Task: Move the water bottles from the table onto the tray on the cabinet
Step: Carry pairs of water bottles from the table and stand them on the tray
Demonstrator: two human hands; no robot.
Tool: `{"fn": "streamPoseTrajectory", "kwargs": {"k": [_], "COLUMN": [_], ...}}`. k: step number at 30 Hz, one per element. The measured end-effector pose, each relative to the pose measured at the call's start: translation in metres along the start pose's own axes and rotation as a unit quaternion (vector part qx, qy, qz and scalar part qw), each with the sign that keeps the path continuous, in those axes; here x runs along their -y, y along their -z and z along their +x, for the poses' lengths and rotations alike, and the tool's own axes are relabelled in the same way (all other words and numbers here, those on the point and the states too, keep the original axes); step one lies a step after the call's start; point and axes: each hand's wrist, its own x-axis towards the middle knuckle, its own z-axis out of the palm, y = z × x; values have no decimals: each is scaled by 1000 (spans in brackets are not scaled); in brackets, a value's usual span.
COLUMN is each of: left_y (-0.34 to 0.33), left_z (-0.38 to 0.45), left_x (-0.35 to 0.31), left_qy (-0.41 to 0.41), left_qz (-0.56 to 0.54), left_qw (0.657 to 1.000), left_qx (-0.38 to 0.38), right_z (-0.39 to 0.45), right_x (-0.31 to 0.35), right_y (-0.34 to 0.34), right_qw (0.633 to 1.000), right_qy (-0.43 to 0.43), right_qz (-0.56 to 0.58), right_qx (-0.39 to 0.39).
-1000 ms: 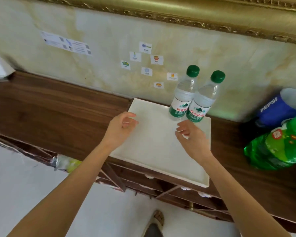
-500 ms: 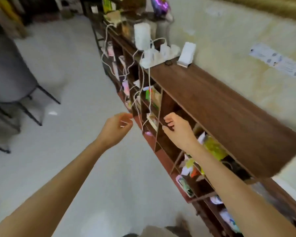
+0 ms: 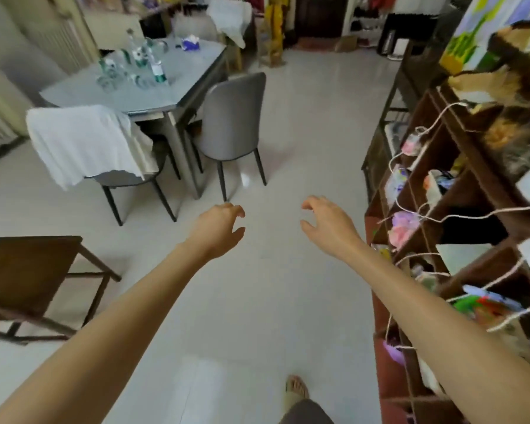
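**Entry: water bottles on the far table, both hands free**

Item: water bottles [image 3: 157, 70], a cluster on the grey table [image 3: 193, 75] at upper left, well apart from me across the open floor. I count several, some upright, some apparently lying on their sides; the blur keeps me from an exact number. Clear plastic with green-and-white labels.

Handling, as I judge it: if full, moderately heavy for their size, with thin walls that give under a hard squeeze. The smooth plastic may slip. I would wrap the fingers round the labelled midsection, where the body is straight. Those lying down may roll when touched.

Left hand [image 3: 219, 229]: out in front over the floor, fingers loosely curled and spread, thumb apart. It holds nothing and touches nothing.

Right hand [image 3: 329, 223]: likewise extended, fingers relaxed and slightly hooked, holding and touching nothing. It hangs near the cabinet [image 3: 447, 166] on my right without contact.

Destination: the tray is not in view.

Obstacles: two grey chairs [image 3: 233, 117] stand at the table's near edge, one draped with a white cloth [image 3: 83, 142].
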Motion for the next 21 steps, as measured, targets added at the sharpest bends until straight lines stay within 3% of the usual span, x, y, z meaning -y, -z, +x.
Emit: {"fn": "streamPoseTrajectory", "kwargs": {"k": [10, 15, 21], "left_y": [35, 43, 65], "left_z": [184, 295, 428], "left_x": [92, 165, 252], "left_qy": [131, 140, 164], "left_qz": [-5, 32, 1], "left_qw": [991, 989, 986], "left_qx": [-35, -36, -6], "right_z": [265, 397, 552], "right_x": [11, 22, 46], "right_y": [-17, -39, -47], "right_qw": [991, 984, 979], "right_qy": [104, 131, 148], "right_qz": [-49, -96, -117], "right_qx": [65, 74, 77]}}
